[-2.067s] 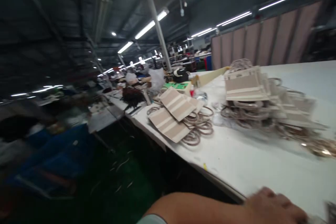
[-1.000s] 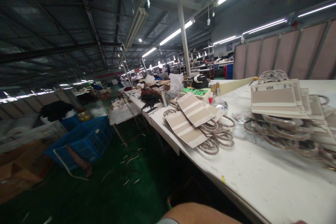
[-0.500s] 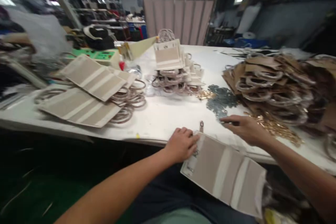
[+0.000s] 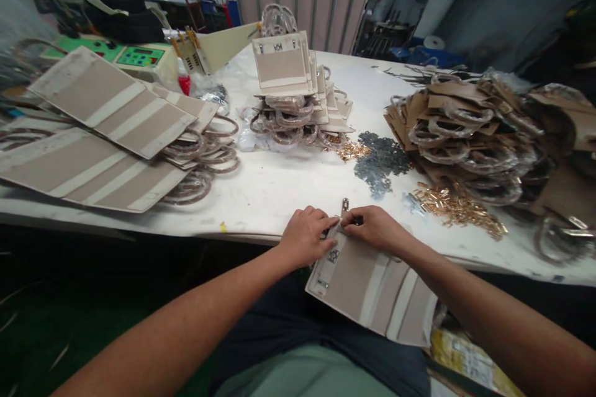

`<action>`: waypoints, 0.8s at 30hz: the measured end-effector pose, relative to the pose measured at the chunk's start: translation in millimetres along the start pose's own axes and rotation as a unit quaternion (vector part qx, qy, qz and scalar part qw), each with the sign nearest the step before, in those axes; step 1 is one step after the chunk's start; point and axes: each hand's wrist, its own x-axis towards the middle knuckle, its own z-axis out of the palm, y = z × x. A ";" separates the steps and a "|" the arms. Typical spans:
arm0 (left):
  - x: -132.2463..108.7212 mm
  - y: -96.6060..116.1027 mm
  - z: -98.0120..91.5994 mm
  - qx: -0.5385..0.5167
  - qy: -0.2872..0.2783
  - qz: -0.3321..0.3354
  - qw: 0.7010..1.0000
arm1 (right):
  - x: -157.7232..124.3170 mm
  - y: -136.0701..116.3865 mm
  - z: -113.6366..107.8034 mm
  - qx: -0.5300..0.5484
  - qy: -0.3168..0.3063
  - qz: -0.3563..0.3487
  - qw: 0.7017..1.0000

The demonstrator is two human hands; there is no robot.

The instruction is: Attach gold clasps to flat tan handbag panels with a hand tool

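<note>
A beige bag panel (image 4: pixel 356 276) with pale stripes lies tilted over my lap and the table edge. Small metal fittings (image 4: pixel 333 255) sit along its pale end strip. My left hand (image 4: pixel 305 239) grips the panel's upper left corner, thumb and forefinger bent at the edge. At the same corner my right hand (image 4: pixel 375 228) is closed in a pinch, its fingertips almost meeting the left ones; whatever is in the pinch is too small to make out. Just beyond the fingers, a small tab with a metal fitting (image 4: pixel 345 205) sticks out on the tabletop.
Striped panels with handles (image 4: pixel 107 161) are stacked left, and more panels (image 4: pixel 282 65) stand mid-table. Grey metal plates (image 4: pixel 379 161) and gold-coloured pieces (image 4: pixel 459 208) lie in heaps on the white table (image 4: pixel 274 189). Brown bag parts with wrapped handles (image 4: pixel 470 130) pile up right.
My right hand has moved left from the edge of the grey plates to the panel's corner, beside my left hand. The camera view has tilted down.
</note>
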 end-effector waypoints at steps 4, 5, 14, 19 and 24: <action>-0.7 0.4 -0.6 0.002 0.000 0.002 1.000 | -3.2 -5.5 5.8 -0.049 0.032 -0.019 0.998; -0.8 0.4 -0.5 0.004 0.001 0.004 1.000 | -3.6 -6.1 6.6 -0.056 0.035 -0.018 0.998; -0.6 -0.9 1.3 0.011 0.006 0.015 1.000 | -9.9 -0.6 8.5 -0.084 0.050 -0.005 0.995; -0.1 -0.7 2.6 0.006 0.006 0.016 1.000 | -13.5 1.5 5.5 -0.024 0.050 0.003 0.998; -0.2 -0.6 4.4 0.009 0.009 0.019 1.000 | -13.8 2.8 4.0 -0.048 0.045 0.032 0.997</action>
